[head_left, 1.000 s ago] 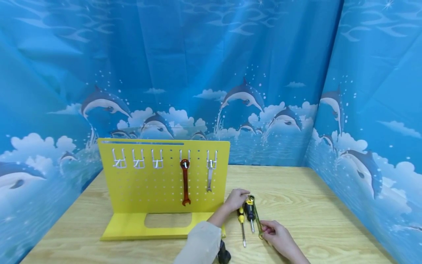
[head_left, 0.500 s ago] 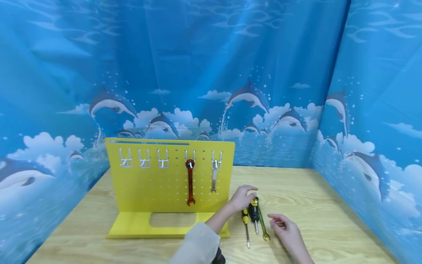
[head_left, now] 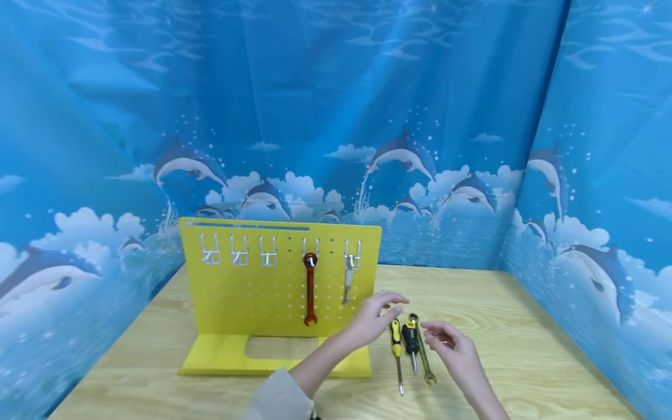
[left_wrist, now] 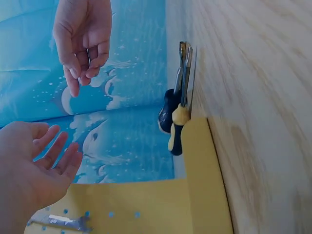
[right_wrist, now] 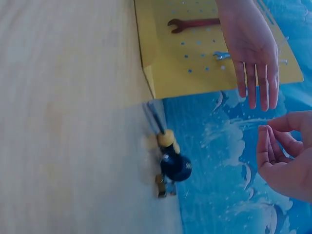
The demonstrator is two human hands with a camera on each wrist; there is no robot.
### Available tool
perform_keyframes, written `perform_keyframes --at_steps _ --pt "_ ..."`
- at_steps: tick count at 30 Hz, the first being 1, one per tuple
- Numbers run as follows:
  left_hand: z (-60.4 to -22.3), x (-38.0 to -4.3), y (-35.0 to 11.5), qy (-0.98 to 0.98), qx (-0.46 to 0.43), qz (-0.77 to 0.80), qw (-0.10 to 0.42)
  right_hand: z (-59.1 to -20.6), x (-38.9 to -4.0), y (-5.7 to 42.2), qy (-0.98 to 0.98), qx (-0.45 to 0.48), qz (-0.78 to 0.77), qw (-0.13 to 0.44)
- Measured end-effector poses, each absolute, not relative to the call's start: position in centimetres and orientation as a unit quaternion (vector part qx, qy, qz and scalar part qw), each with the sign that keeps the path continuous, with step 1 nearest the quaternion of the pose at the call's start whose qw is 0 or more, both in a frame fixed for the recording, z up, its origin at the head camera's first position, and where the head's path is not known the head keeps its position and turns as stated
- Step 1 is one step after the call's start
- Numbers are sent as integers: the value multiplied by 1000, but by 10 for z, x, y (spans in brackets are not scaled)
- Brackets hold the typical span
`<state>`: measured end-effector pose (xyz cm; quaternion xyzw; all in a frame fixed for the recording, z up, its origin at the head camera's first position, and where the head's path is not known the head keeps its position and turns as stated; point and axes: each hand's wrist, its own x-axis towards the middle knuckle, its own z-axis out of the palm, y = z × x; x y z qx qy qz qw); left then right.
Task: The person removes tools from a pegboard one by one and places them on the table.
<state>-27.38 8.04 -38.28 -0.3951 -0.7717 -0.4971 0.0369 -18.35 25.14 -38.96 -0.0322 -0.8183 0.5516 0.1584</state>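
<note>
My left hand (head_left: pixel 371 319) hovers just left of the loose tools, its fingers stretched out and gripping nothing. On their other side is my right hand (head_left: pixel 455 353), raised with loosely bent fingers and holding nothing. Between the hands, side by side on the table, lie a yellow-and-black screwdriver (head_left: pixel 396 345), a thicker black screwdriver (head_left: pixel 410 338) and a greenish-gold combination wrench (head_left: pixel 424 361). In the left wrist view the two screwdriver handles (left_wrist: pixel 167 114) point towards the pegboard's side. Both palms show apart from the tools in the right wrist view.
A yellow pegboard (head_left: pixel 236 303) stands on the wooden table (head_left: pixel 472 291). From its hooks hang a red wrench (head_left: pixel 310 291) and a small silver wrench (head_left: pixel 349 283); three further hooks (head_left: pixel 239 251) at the left bear nothing. A blue dolphin curtain (head_left: pixel 315 116) encloses the back and sides.
My right hand has let go of the greenish-gold wrench and risen away from it. My left hand has drawn back from the screwdriver handles. The head view has shifted slightly.
</note>
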Motion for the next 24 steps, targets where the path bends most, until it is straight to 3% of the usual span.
perform_keyframes --at_steps 15,24 --pt "-374 -260 -6 -743 -357 -548 142 -370 -205 191 -795 48 588 140" --pt "-368 -262 -39 -709 -250 -623 214 -376 -224 147 -801 115 578 109"
